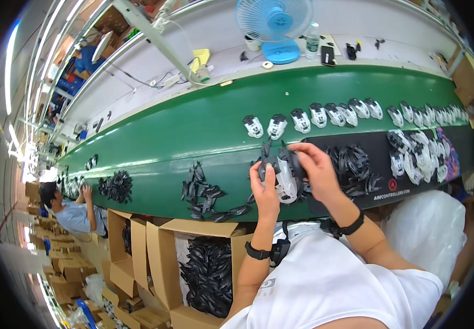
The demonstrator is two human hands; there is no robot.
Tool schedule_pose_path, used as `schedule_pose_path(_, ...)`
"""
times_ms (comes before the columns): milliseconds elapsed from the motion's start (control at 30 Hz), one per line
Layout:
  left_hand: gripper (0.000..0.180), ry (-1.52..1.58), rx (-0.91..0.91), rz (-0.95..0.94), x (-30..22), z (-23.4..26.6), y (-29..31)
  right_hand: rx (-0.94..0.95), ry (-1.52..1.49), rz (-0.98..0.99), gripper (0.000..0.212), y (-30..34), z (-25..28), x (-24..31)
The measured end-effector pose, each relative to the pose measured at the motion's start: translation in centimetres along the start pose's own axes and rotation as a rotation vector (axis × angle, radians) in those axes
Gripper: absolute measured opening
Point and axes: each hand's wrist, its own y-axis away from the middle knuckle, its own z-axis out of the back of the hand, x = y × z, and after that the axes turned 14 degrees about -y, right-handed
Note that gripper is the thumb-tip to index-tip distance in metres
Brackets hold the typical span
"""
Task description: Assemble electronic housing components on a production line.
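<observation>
My left hand (266,189) and my right hand (318,169) hold a mouse-shaped plastic shell (286,185), white with black parts, over the green belt's near edge. The left thumb lies on its black upper part. My right fingers are closed around a dark piece along its right side; whether that piece is fixed to the shell I cannot tell. Loose black curved plastic pieces (201,192) lie left of my hands. To the right, another pile of black pieces (352,164) and a heap of white shells (420,156) rest on a black mat (385,183).
White-and-black shells (318,116) stand in a row along the green belt (193,120). Behind are a blue fan (280,27), a bottle (312,41) and a phone (327,55). An open carton (163,263) of black pieces stands below. A co-worker (75,211) sits at far left.
</observation>
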Motion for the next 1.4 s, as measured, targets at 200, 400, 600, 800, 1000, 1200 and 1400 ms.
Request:
schedule_pose_path(200,0.031,-0.331,-0.007,-0.274,-2.6,-2.3,1.3,-0.025,0.142,0.31,0.012,-0.1,0.3,-2.9)
schedule_pose_path(400,0.033,-0.364,0.099,-0.334,-2.9,-2.5,1.5,0.07,0.124,0.092,0.021,-0.5,2.5,-3.6)
schedule_pose_path(600,0.032,-0.611,0.124,-0.526,-3.3,-1.9,1.1,-0.088,-0.424,-0.592,0.031,-1.5,1.5,-2.0)
schedule_pose_path(800,0.026,-0.493,0.231,-0.352,-4.1,-0.6,-0.3,-0.155,-0.081,-0.277,0.032,-1.8,1.3,-3.4)
schedule_pose_path(1000,0.022,-0.608,0.331,-0.304,-4.8,0.6,-0.6,0.072,0.178,-0.297,0.042,-1.5,0.8,-1.0)
schedule_pose_path(1200,0.025,-0.556,0.08,-0.37,-5.2,-1.9,-1.3,-0.057,-0.145,-0.143,0.033,-3.6,-0.3,-3.4)
schedule_pose_path(1400,0.023,-0.498,0.186,-0.332,-4.5,-1.1,-2.1,-0.243,-0.207,-0.34,0.028,-3.2,-1.1,-2.3)
